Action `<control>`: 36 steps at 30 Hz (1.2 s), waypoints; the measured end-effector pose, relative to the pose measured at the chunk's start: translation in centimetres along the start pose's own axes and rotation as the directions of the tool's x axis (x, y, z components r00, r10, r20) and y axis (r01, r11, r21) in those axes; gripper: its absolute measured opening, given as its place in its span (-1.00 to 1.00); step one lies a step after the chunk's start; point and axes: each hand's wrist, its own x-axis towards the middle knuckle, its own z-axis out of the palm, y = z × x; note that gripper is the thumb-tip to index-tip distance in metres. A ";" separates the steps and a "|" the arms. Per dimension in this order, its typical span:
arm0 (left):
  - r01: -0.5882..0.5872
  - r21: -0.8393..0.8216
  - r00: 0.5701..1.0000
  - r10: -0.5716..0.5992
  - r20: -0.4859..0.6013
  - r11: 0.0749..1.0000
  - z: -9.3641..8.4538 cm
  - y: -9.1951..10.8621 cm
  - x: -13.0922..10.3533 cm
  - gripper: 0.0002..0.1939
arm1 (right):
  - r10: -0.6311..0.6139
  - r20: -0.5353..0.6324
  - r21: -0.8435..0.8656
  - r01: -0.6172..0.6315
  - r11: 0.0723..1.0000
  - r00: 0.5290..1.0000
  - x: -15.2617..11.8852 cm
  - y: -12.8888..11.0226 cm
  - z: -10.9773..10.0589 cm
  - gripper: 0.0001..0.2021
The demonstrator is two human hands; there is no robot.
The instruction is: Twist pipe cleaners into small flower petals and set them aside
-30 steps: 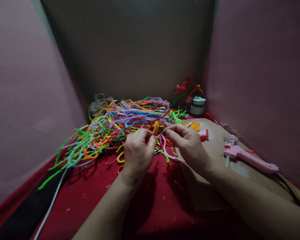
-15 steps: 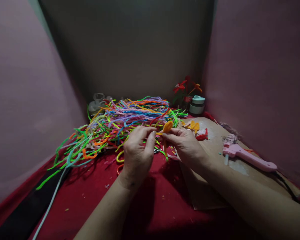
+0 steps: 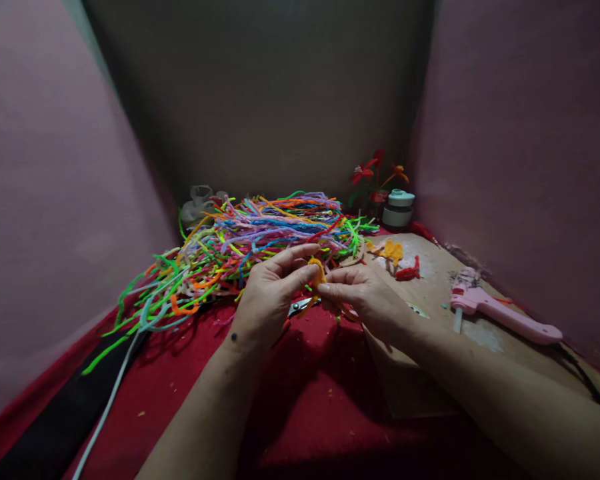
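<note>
A yellow-orange pipe cleaner piece (image 3: 318, 272) is pinched between my two hands in front of the colourful pile. My left hand (image 3: 275, 287) grips its left side with thumb and fingers. My right hand (image 3: 363, 290) closes on its right side, and loose ends hang below. Behind the hands lies a heap of many-coloured pipe cleaners (image 3: 275, 230). Scissors (image 3: 298, 306) lie partly hidden beneath the hands on the red cloth (image 3: 300, 427).
A pink glue gun (image 3: 505, 317) rests on a brown board (image 3: 430, 293) at the right, near yellow pieces (image 3: 393, 251) and a red piece (image 3: 409, 269). A lidded jar (image 3: 398, 209) and red flowers (image 3: 363, 172) stand behind. A white cord (image 3: 105, 407) runs along the left.
My left hand has turned and the yellow-orange piece has tilted lower between my fingers. More of the scissors shows. The whole view has shifted slightly.
</note>
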 end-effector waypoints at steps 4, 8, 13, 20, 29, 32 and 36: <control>-0.039 0.183 0.999 0.041 -0.005 0.982 -0.2 0.4 0.0 -0.81 | -0.024 0.031 -0.047 0.026 0.999 0.999 0.1 0.5 -0.1 -0.78; -0.078 0.322 0.996 0.084 -0.003 0.943 -0.1 0.7 0.0 -0.84 | -0.081 0.028 -0.125 0.084 0.989 0.996 0.3 1.0 -0.1 -0.78; -0.123 0.476 0.988 0.152 -0.023 0.871 0.1 0.3 0.1 -0.85 | -0.080 0.047 -0.149 0.086 0.985 0.996 0.2 1.2 0.2 -0.76; -0.065 0.357 0.998 0.053 0.041 0.932 -0.2 0.4 0.0 -0.85 | -0.064 0.014 -0.032 0.064 0.997 0.998 -0.1 1.1 0.4 -0.72; -0.045 0.278 0.996 0.022 0.085 0.959 -0.6 0.9 -0.1 -0.87 | -0.097 0.051 -0.080 0.101 0.992 0.994 -0.2 0.9 0.3 -0.76; 0.011 0.226 0.990 -0.042 0.133 0.974 -0.8 0.6 0.0 -0.86 | -0.092 0.062 -0.044 0.094 0.995 0.994 -0.2 0.6 0.2 -0.73; 0.029 0.167 0.987 -0.054 0.150 0.986 -0.7 0.3 0.0 -0.84 | -0.058 0.084 0.009 0.057 0.998 0.995 -0.1 0.7 0.0 -0.73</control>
